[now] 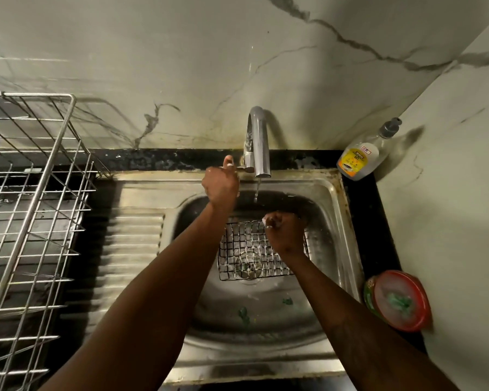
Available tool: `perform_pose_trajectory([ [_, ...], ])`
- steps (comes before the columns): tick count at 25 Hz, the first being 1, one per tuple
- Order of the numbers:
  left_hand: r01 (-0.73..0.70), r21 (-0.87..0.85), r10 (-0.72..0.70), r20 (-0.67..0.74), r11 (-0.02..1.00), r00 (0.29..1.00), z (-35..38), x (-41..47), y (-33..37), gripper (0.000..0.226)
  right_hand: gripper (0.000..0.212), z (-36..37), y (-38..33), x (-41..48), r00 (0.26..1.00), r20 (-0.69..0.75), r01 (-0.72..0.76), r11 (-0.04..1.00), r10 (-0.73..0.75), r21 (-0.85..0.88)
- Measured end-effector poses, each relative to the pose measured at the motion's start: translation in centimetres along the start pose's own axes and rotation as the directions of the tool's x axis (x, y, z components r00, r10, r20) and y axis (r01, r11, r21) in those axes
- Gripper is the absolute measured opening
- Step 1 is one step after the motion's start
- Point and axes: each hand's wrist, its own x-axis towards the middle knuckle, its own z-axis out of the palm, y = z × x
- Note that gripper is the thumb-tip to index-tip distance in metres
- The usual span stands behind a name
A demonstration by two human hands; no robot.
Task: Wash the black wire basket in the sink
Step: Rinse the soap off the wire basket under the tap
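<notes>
The black wire basket lies in the steel sink, over the drain, with soap foam on its wires. My right hand grips the basket's far edge with curled fingers. My left hand holds the tap lever beside the chrome tap, thumb up. A thin stream of water falls from the spout into the basin just behind the basket.
A large steel wire dish rack stands on the left beside the ribbed drainboard. A dish soap bottle sits at the back right corner. A red round tub with a green scrubber sits on the right counter. Green scraps lie in the basin.
</notes>
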Motion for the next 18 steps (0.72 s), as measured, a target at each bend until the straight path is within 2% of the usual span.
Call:
perform_pose_trajectory([
  [2, 0.055, -0.14, -0.05, 0.038, 0.989, 0.998, 0.5, 1.6, -1.9, 0.059, 0.015, 0.5, 0.3, 0.1, 0.999, 0.042, -0.026, 0.999, 0.025, 0.022],
  [4, 0.088, -0.286, -0.09, 0.007, 0.954, 0.996, 0.4, 0.8, -3.9, 0.044, 0.016, 1.2, 0.6, 0.6, 0.996, 0.091, -0.02, 1.0, 0.02, 0.005],
  [6, 0.027, -0.205, -0.037, -0.05, 0.978, 0.998, -0.1, -1.0, -6.6, 0.034, 0.021, 1.9, 0.7, 1.2, 0.987, 0.163, 0.002, 0.998, 0.008, -0.061],
  [8, -0.062, 0.041, 0.064, -0.038, 0.997, 0.997, -0.1, -2.0, -10.2, 0.032, 0.027, 2.5, 0.7, 1.9, 0.967, 0.255, 0.056, 0.983, -0.01, -0.173],
  [10, -0.075, 0.199, 0.063, 0.067, 0.977, 0.996, -0.1, -2.6, -13.0, 0.039, 0.023, 3.1, 1.0, 2.3, 0.932, 0.358, 0.173, 0.94, -0.06, -0.293],
  [12, -0.052, 0.261, -0.002, 0.201, 0.964, 0.98, 0.6, -2.4, -14.7, 0.041, 0.021, 3.7, 1.1, 2.6, 0.907, 0.41, 0.254, 0.9, -0.094, -0.354],
  [14, -0.087, 0.287, 0.0, 0.289, 0.954, 0.957, 1.5, -2.0, -15.4, 0.036, 0.021, 4.4, 1.5, 3.0, 0.904, 0.423, 0.247, 0.888, -0.066, -0.388],
  [17, -0.15, 0.291, 0.019, 0.409, 0.945, 0.912, 2.0, -1.6, -15.3, 0.029, 0.022, 5.5, 1.7, 3.8, 0.903, 0.425, 0.12, 0.915, 0.061, -0.384],
  [18, -0.181, 0.289, 0.051, 0.405, 0.94, 0.913, 2.4, -1.1, -15.8, 0.025, 0.022, 6.0, 1.8, 4.2, 0.898, 0.43, 0.085, 0.922, 0.093, -0.377],
])
